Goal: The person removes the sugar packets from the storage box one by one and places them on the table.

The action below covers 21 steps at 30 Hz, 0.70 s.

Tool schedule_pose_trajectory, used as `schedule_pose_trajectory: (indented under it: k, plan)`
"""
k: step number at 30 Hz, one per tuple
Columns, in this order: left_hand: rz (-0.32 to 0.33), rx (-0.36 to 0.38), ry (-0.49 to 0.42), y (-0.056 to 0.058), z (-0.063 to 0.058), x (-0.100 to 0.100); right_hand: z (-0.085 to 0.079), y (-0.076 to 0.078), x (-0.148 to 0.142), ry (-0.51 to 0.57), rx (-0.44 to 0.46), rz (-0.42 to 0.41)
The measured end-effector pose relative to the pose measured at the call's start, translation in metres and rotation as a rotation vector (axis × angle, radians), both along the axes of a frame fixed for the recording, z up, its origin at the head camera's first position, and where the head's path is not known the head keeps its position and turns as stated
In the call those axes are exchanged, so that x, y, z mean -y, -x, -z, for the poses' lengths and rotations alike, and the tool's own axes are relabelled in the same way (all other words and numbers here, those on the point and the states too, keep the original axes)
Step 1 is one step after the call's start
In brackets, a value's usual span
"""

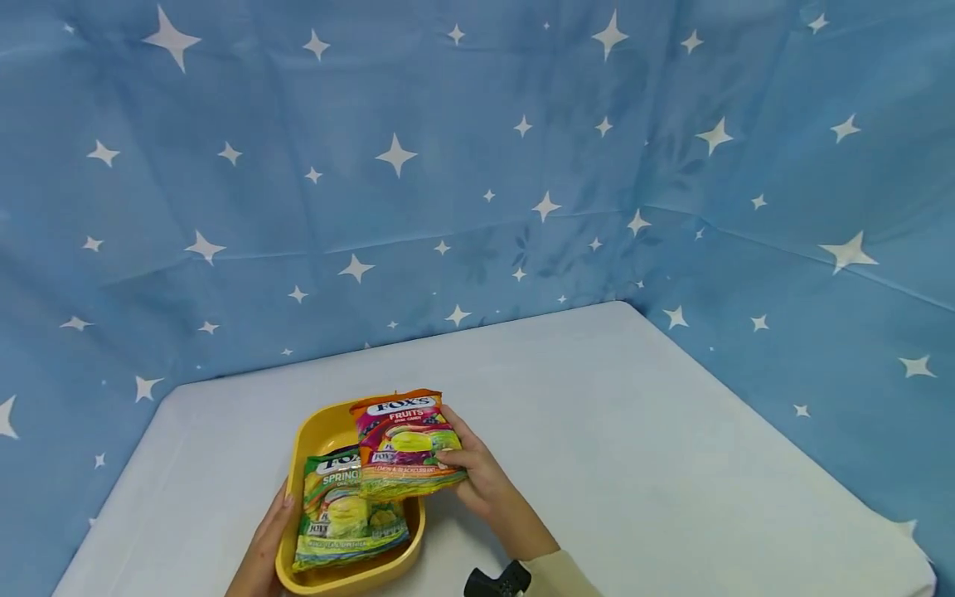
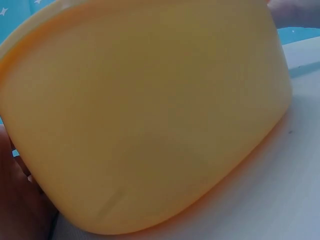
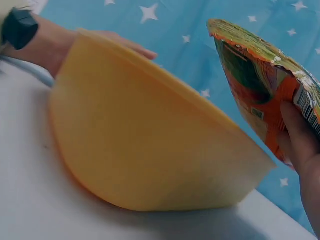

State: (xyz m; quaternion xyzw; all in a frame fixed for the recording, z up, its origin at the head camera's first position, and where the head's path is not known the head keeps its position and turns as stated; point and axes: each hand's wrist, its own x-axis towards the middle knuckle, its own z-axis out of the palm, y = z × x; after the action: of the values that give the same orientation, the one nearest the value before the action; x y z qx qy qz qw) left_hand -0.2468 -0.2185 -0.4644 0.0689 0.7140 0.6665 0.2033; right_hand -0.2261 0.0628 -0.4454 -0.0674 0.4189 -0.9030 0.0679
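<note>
My right hand (image 1: pixel 481 477) pinches a red and orange FOX'S Fruits candy bag (image 1: pixel 406 439) by its right side, thumb over the printed front. The bag hangs over the right part of a yellow oval tub (image 1: pixel 414 539) and overlaps a second bag in the head view. That green FOX'S candy bag (image 1: pixel 351 522) lies inside the tub, its upper right corner hidden. My left hand (image 1: pixel 266 539) rests along the tub's left side, fingers fairly straight against the wall. In the right wrist view the held candy bag (image 3: pixel 260 95) is raised above the rim.
The tub stands on a white table (image 1: pixel 634 464), near its front left. Blue cloth with white stars (image 1: pixel 477 166) hangs behind the table and along its right side. A dark band (image 1: pixel 498 580) sits on the right wrist.
</note>
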Motion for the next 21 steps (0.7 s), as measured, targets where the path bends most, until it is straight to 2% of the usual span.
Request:
schedule_pose_trajectory:
  k: [4,7,14,16,21]
  plan:
    - [-0.006,0.013,-0.021,0.000,-0.003,0.007,0.000,0.010,-0.009,0.009,-0.017,0.022]
    - [-0.034,0.027,-0.016,0.001,-0.005,0.006,0.002,0.016,-0.019,0.017,-0.023,0.049]
    - [-0.044,0.031,0.000,0.001,-0.005,-0.001,0.019,0.025,-0.044,-0.026,0.019,0.182]
    - [-0.044,0.045,0.009,0.000,-0.004,-0.001,0.024,0.028,-0.049,-0.038,0.037,0.205]
    - [-0.045,0.026,0.016,-0.002,-0.006,0.004,0.031,0.039,-0.055,-0.094,0.049,0.251]
